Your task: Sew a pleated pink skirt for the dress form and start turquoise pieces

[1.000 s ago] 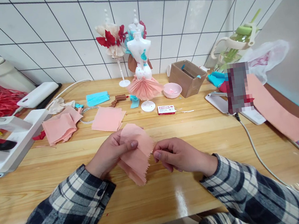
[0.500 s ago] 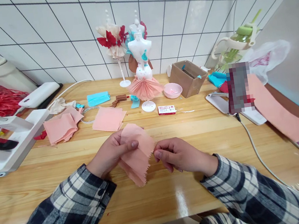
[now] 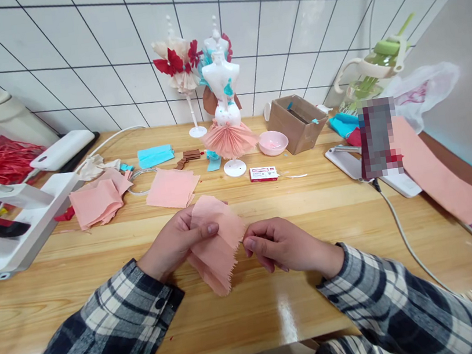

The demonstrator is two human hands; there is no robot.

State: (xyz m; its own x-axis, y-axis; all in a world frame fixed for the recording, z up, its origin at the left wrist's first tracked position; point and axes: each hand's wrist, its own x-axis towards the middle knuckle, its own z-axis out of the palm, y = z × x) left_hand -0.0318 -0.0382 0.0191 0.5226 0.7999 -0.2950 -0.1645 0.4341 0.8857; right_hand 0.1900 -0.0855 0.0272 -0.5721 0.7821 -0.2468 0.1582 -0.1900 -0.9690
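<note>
Between thumb and fingers, my left hand [image 3: 182,234] grips a folded piece of pink crepe paper [image 3: 217,244] above the table. The paper's right edge is ragged, like small teeth. My right hand [image 3: 287,246] pinches that edge at its right corner, thumb against curled forefinger. Just beyond my hands lies a stack of pink paper squares [image 3: 171,187], with more pink sheets [image 3: 97,202] to its left. A white mini dress form [image 3: 223,82] stands behind, wearing a pleated pink paper skirt [image 3: 231,139].
A pink bowl [image 3: 273,143], a cardboard box [image 3: 299,124] and a small red-and-white box [image 3: 263,174] sit beyond my hands. At the left is a white power strip [image 3: 28,229]; at the right, a phone stand [image 3: 344,165] and a cable [image 3: 404,247].
</note>
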